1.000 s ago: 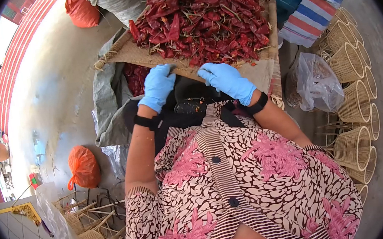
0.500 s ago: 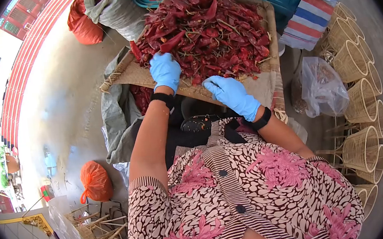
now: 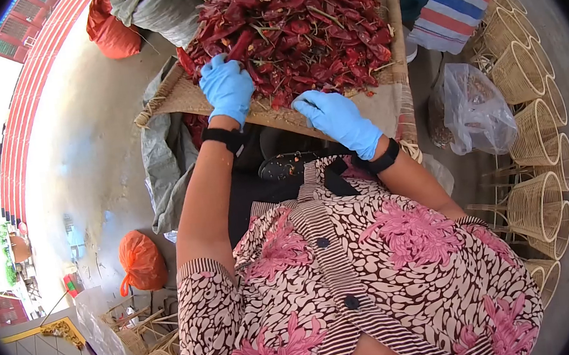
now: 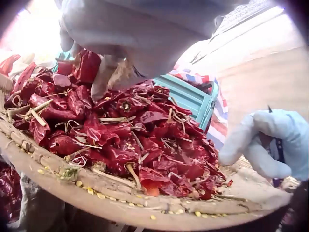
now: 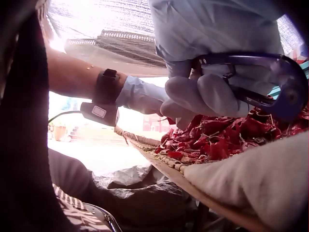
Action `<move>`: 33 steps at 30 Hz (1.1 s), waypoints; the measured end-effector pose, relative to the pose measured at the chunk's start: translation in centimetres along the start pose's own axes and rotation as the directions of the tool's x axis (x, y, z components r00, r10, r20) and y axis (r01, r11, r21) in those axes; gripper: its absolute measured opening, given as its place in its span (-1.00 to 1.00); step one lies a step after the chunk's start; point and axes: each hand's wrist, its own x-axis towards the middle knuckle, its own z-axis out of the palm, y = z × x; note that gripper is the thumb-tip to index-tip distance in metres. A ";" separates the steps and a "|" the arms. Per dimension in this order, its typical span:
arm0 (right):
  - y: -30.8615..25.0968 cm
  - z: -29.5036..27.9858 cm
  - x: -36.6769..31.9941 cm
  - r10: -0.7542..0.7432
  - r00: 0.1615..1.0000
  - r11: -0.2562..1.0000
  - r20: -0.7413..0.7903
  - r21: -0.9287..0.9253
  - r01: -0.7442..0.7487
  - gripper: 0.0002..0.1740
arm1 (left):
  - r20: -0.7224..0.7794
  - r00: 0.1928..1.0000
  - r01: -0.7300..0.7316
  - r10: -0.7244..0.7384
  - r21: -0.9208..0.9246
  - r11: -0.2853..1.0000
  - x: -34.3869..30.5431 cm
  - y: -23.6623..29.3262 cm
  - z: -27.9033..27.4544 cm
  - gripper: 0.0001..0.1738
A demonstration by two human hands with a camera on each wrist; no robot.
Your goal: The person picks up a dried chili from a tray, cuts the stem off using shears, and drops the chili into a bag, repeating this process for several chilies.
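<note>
Dried chilies (image 3: 304, 30) lie heaped on the tray (image 3: 374, 109). They look light, brittle and loose, best pinched by the stem. The left hand (image 3: 226, 86) curls its fingers round some at the heap's near-left edge. The right hand (image 3: 337, 120) grips scissors (image 5: 270, 82).

Dried red chillies (image 3: 304, 30), wrinkled and stemmed, heaped on a woven tray (image 3: 374, 109), blue-handled scissors (image 5: 288, 99) above its near edge

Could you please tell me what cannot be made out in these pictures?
Scissors blades: right wrist view, hidden by right hand.
Left hand fingertips: head view, tucked into chilies.
Tray far edge: head view, cut off at top.
Plastic bag contents: head view, too small.
</note>
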 end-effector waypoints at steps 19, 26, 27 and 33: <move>-3.0 2.0 -0.5 0.023 0.998 0.834 0.063 0.549 -0.054 -0.46 | 0.496 0.868 0.384 0.031 -0.630 -0.675 -10.2 2.0 -0.4 -0.70; -2.3 2.6 0.3 -0.017 1.000 0.981 0.015 0.192 0.014 -0.57 | 0.491 0.843 0.473 0.222 -0.476 -0.741 -11.2 2.6 -0.3 -0.51; -2.7 2.7 0.3 -0.060 0.998 0.930 0.011 0.365 0.052 -0.63 | 0.490 0.842 0.470 0.225 -0.462 -0.752 -11.2 2.6 0.1 -0.50; -4.1 0.6 -0.4 0.115 0.896 0.722 0.428 0.584 -0.372 -0.75 | 0.515 0.839 0.433 0.178 -0.433 -0.791 -11.2 2.2 1.0 -0.54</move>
